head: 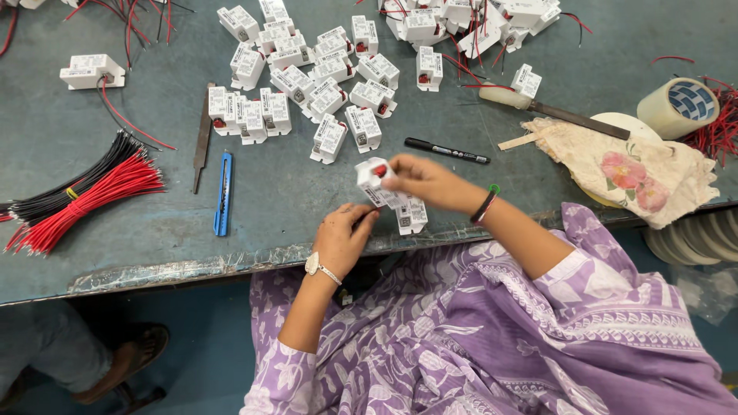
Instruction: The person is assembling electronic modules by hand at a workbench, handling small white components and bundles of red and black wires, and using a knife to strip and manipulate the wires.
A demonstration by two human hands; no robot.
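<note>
From the head camera, looking down, my right hand (430,183) is pinched around a small white plastic box (372,174) with a red mark on its face, held tilted just above the blue-grey table (292,192). My left hand (342,238) sits nearer the table's front edge, its fingers curled up against a second white box (410,214) that touches the bottom of the first one; whether those fingers truly clamp it or only steady it I cannot tell, since the box hides their tips. Both boxes are right in front of me, between my two hands, at the near edge of the table. Just beyond my right hand lies a black marker pen (447,151), and past that a heap of white boxes (307,77) of the same kind is spread across the middle of the table. To my left a blue utility knife (223,192) lies lengthwise beside a dark metal file (203,137), and further left a bundle of red and black wires (81,192) fans out. One lone white box with wires (91,71) sits well apart in the far left corner. To my right a flowered cloth (638,173) drapes over the table edge, with a long tool with a pale handle (538,106) just beyond it and a roll of tape (680,106) near the corner.
</note>
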